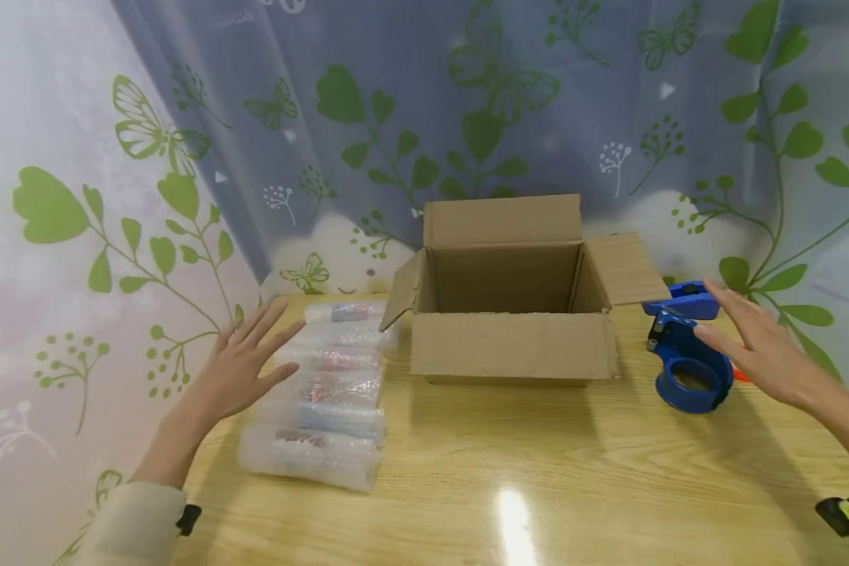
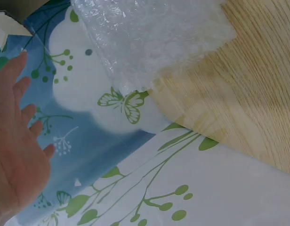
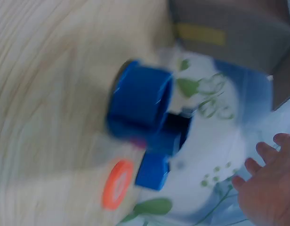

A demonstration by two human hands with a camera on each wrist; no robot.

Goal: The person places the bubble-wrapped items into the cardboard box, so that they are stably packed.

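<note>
Brown cardboard forms the open box (image 1: 512,346) at the back middle of the table (image 1: 453,472), its front flap folded down, its back flap upright and its side flaps spread outward; its floor is hidden behind the front. To its left, bubble-wrapped rolls (image 1: 311,456) lie side by side in a column, with coloured contents faintly showing, the upper ones close under the left flap. The person's left hand (image 1: 237,369) hovers by the outer ends of these rolls, fingers extended and spread, thumb well apart, gripping nothing. The right hand (image 1: 771,354) is raised at the other side, near a blue tape dispenser (image 1: 689,381), its thumb apart from the fingers and nothing held; an orange ring (image 3: 117,184) and a smaller blue object (image 1: 689,301) lie just beside the dispenser. The work seems to be at its outset, with the rolls still outside the box and both hands free. A next move on the rolls would call for the left hand to come down over one and close its fingers gently, since the loose wrap may slip or crush, then lift it clear of the side flap; the tape seems better left until the flaps are closed.
</note>
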